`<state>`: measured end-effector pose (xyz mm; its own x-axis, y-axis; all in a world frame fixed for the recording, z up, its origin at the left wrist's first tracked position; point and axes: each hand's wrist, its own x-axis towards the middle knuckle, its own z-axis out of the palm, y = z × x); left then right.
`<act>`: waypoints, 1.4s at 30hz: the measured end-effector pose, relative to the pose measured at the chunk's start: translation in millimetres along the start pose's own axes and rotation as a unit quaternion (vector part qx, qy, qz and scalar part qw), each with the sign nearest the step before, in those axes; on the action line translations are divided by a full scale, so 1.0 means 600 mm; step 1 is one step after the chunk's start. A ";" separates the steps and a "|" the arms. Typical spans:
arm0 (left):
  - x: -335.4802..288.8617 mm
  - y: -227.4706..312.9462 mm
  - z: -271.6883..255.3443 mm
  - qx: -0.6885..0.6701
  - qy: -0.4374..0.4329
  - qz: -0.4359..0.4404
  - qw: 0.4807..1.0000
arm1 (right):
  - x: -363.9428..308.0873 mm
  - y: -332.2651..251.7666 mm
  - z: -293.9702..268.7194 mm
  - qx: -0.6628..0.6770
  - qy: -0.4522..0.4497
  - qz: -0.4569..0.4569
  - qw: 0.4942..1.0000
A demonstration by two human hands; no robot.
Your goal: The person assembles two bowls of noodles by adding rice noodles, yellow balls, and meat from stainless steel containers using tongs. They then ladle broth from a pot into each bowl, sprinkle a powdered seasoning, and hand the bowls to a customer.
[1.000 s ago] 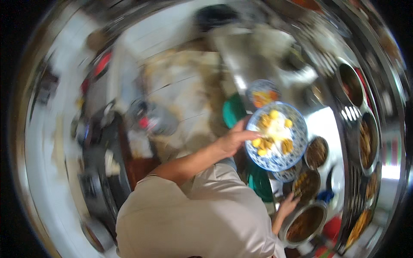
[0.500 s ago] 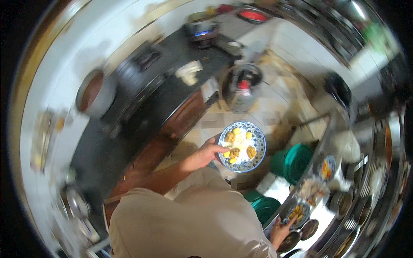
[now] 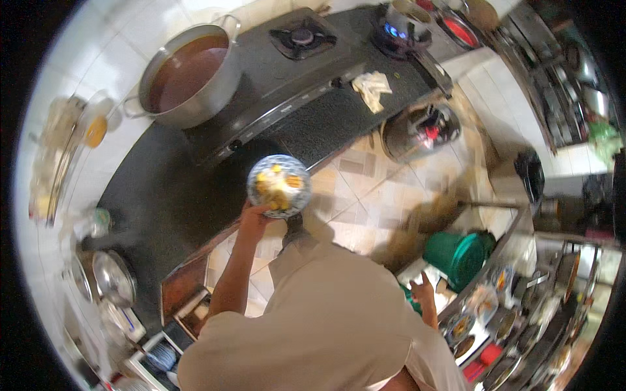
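A blue-and-white plate (image 3: pixel 280 160) is already loaded with food (image 3: pixel 279 185), in which white and yellow portions can be made out, though the finer detail is blurred. The plate is held up by the left hand (image 3: pixel 256 217) at its near rim, seen against the front edge of the black counter (image 3: pixel 140 189), and is not set down on any surface; whether the portion is complete cannot be told. Nothing is seen to be gripped by the right hand (image 3: pixel 426 296), which is held low at the other side, near a green bucket (image 3: pixel 452 253), with its forefinger and thumb spread apart. On the counter, a large two-handled pot (image 3: pixel 218 104) is filled with reddish-brown liquid, a bare burner (image 3: pixel 302 36) is left unlit, and a smaller pot (image 3: pixel 409 12) is heated over a blue flame. A pale cloth (image 3: pixel 372 90) is laid near the counter's front edge. The room is lined with white wall tiles (image 3: pixel 98 62) and floored with beige tiles (image 3: pixel 355 182); at the right, dishes of food (image 3: pixel 482 303) are crowded along a worktop.
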<state>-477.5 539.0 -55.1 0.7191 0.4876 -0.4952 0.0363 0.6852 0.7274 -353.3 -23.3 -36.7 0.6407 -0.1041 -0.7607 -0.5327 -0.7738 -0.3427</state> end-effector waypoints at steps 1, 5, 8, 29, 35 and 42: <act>0.008 0.003 -0.044 -0.039 0.030 -0.001 0.999 | 0.001 -0.006 0.016 0.041 -0.051 0.040 0.997; -0.008 -0.026 -0.221 0.221 0.080 0.012 0.972 | -0.027 -0.018 0.044 0.098 -0.053 0.042 0.993; 0.007 -0.032 -0.321 -0.219 0.107 -0.100 0.965 | -0.055 -0.050 0.061 0.028 -0.054 -0.038 0.997; 0.201 -0.140 0.063 0.403 -0.146 -0.259 0.866 | -0.015 0.095 -0.115 0.770 0.280 -0.029 0.573; 0.134 -0.175 0.141 0.485 -0.107 -0.243 0.833 | 0.156 0.144 -0.255 0.881 0.220 -0.082 0.412; 0.051 -0.184 0.196 0.552 -0.060 -0.225 0.801 | 0.359 0.182 -0.420 0.911 0.304 -0.077 0.270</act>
<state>-377.9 414.8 -95.0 0.5208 0.2246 -0.8236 0.8536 -0.1506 0.4987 -134.1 -287.4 -98.9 0.4105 -0.6691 -0.6195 0.4917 0.7345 -0.4676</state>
